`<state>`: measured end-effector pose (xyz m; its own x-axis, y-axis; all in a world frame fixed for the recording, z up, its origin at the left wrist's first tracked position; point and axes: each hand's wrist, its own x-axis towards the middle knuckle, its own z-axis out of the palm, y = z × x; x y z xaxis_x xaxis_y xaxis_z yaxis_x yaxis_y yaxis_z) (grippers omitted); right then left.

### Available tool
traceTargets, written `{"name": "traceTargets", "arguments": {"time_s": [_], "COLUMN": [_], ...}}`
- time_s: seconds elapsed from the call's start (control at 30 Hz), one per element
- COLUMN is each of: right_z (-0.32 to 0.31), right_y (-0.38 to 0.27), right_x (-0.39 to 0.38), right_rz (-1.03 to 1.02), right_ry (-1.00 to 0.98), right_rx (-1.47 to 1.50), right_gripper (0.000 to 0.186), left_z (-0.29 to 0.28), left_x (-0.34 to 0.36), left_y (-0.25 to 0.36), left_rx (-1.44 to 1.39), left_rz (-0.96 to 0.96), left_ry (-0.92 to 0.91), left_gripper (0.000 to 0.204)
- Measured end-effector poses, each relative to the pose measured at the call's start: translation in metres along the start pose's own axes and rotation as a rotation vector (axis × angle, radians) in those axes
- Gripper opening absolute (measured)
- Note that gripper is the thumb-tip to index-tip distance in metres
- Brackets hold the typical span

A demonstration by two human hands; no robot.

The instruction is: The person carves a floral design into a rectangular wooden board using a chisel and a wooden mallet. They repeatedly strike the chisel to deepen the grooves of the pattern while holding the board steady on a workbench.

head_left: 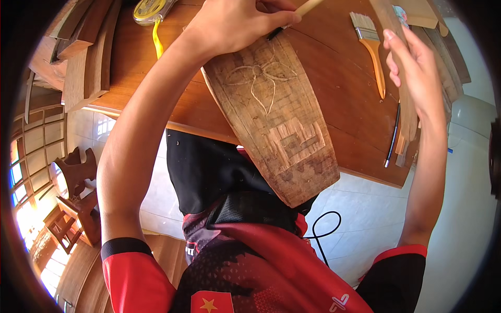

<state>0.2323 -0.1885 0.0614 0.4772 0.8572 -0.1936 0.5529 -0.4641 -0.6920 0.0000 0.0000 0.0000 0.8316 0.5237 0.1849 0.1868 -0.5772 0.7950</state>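
Observation:
A long curved wooden board (292, 109) lies slantwise over the table's near edge and reaches toward my lap. Its face bears a carved flower with looping petals and, nearer me, a roughly cut angular pattern. At the far end, my left hand (235, 23) is closed around a carving chisel (309, 7) with a pale wooden handle. The chisel's dark lower end meets the board. Off to the right, my right hand (417, 68) has its fingers curled by a wooden bar (385, 14) and appears to grip it; the hand covers part of the bar.
A flat paintbrush (371, 44) and a pencil (392, 136) lie on the reddish-brown table (334, 62). A tape measure (151, 11) with yellow tape out sits at the far left, near stacked wood pieces (86, 68). Wooden furniture (78, 208) stands left; a black cord (313, 236) hangs below.

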Motion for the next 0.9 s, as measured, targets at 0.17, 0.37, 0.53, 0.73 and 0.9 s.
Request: {"name": "traceTargets", "arguments": {"time_s": [0.17,0.37,0.53,0.73,0.9], "right_z": [-0.016,-0.005,-0.004,0.001,0.006], "right_y": [0.006,-0.006,0.004,0.008,0.005], "right_x": [0.014,0.006,0.003,0.004,0.001], "right_rz": [-0.096,-0.101,-0.046,-0.052,-0.043], "right_ry": [0.053,0.06,-0.088,0.016,-0.075], "right_rx": [0.021,0.095,0.05,0.096,0.094], "right_gripper": [0.035,0.035,0.035,0.03,0.03], "left_z": [-0.012,-0.002,-0.002,0.0,-0.002], "left_x": [0.007,0.005,0.007,0.005,0.004], "left_y": [0.024,0.001,0.008,-0.001,0.001], "left_rx": [-0.009,-0.04,0.04,0.022,0.034], "left_rz": [-0.045,0.026,-0.03,0.035,0.014], "left_ry": [-0.049,0.02,0.0,0.019,0.01], "left_gripper": [0.027,0.028,0.028,0.029,0.029]}}
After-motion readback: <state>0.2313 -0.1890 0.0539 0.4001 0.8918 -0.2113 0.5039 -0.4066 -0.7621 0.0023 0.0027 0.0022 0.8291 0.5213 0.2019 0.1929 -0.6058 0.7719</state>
